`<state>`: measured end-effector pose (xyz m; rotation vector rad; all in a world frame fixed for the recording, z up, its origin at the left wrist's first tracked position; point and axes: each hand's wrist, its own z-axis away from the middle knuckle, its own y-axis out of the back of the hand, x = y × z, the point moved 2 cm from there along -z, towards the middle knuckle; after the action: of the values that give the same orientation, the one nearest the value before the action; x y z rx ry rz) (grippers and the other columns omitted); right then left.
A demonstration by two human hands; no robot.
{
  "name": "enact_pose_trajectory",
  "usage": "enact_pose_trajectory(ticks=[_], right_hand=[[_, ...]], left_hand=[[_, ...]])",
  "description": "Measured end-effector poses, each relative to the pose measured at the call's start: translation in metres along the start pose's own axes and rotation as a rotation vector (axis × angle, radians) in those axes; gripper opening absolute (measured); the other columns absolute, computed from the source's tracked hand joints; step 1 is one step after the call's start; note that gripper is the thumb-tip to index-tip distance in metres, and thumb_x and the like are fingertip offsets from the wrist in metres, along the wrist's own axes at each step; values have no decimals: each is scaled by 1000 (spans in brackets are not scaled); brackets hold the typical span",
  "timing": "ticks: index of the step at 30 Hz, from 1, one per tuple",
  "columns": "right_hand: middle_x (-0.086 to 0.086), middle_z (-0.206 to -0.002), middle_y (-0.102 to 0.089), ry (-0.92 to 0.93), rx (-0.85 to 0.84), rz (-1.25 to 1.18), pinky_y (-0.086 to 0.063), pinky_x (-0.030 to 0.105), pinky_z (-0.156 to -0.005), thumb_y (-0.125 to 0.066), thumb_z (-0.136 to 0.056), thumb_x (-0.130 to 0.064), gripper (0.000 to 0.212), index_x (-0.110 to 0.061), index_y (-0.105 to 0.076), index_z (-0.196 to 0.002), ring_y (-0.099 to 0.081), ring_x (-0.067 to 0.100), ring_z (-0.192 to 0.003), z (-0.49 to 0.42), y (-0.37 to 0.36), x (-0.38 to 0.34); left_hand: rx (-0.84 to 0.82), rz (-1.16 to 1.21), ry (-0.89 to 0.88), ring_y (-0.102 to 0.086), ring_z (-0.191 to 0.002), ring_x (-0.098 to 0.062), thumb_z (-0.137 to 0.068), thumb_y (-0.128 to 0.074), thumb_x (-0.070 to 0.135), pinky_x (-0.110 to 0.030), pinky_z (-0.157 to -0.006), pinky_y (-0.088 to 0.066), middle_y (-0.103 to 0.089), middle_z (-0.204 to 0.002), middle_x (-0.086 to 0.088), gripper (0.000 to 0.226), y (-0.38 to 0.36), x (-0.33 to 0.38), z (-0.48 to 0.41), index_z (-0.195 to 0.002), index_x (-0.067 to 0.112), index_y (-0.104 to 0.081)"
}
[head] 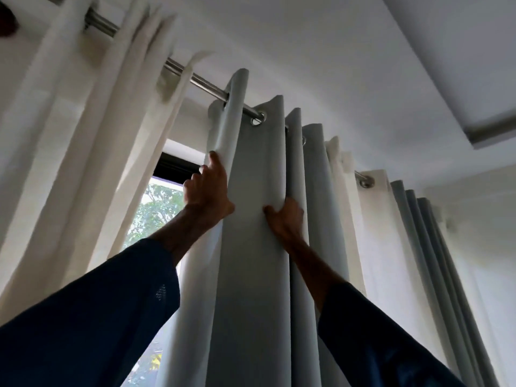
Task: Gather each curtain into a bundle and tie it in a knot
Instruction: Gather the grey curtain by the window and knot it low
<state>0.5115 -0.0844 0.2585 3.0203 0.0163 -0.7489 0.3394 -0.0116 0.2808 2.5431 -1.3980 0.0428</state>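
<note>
A grey eyelet curtain hangs in deep folds from a steel rod overhead. My left hand grips the curtain's left edge high up, fingers curled round the fabric. My right hand clutches a fold on the right side of the same front pleat, thumb on the front. Both arms reach upward in dark blue sleeves. A cream curtain hangs to the left on the same rod, slightly blurred.
Between the two curtains a gap shows a window with green trees outside. Further right hang a white curtain and more grey folds. The white ceiling has a raised panel at top right.
</note>
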Motion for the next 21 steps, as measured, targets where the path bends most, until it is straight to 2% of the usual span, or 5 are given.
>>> enact_pose_trajectory(ticks=[3,9,16,18,21], right_hand=[[16,-134,-55,25,10,-30,-38,30,-92,-58,-99,-23,37,-2,-55,-129,-49,31,-126,-2,-6,11],[23,-126,-57,34,114,56,-46,40,-88,-59,-96,-22,32,-3,-56,-121,-55,41,-117,-28,7,63],[24,-110,-62,-23,204,125,-41,38,-71,-59,-94,-19,20,-3,-62,-105,-60,44,-102,-62,33,115],[24,-108,-62,-57,204,108,-39,36,-71,-59,-92,-17,19,-2,-62,-103,-60,43,-102,-65,27,124],[27,-115,-63,-51,156,63,-46,40,-84,-62,-88,-22,37,5,-63,-114,-59,42,-110,-61,11,124]], left_hand=[[-13,-31,12,-59,-112,-41,-69,-80,22,-45,-86,-50,-56,-124,-21,109,-20,8,-9,-149,4,-8],[-55,8,-99,-54,-118,-44,-86,-53,1,-49,-94,-45,-53,-131,-25,92,-71,25,-20,-154,4,9],[-139,48,-308,-56,-116,-46,-83,-61,5,-48,-96,-47,-53,-128,-29,100,-99,59,-40,-152,-2,11],[-162,63,-354,-55,-114,-47,-82,-61,5,-47,-96,-46,-54,-125,-30,100,-104,71,-39,-152,-3,11],[-214,145,-351,-56,-111,-47,-81,-57,3,-44,-94,-47,-56,-120,-29,97,-102,69,-39,-153,0,8]])
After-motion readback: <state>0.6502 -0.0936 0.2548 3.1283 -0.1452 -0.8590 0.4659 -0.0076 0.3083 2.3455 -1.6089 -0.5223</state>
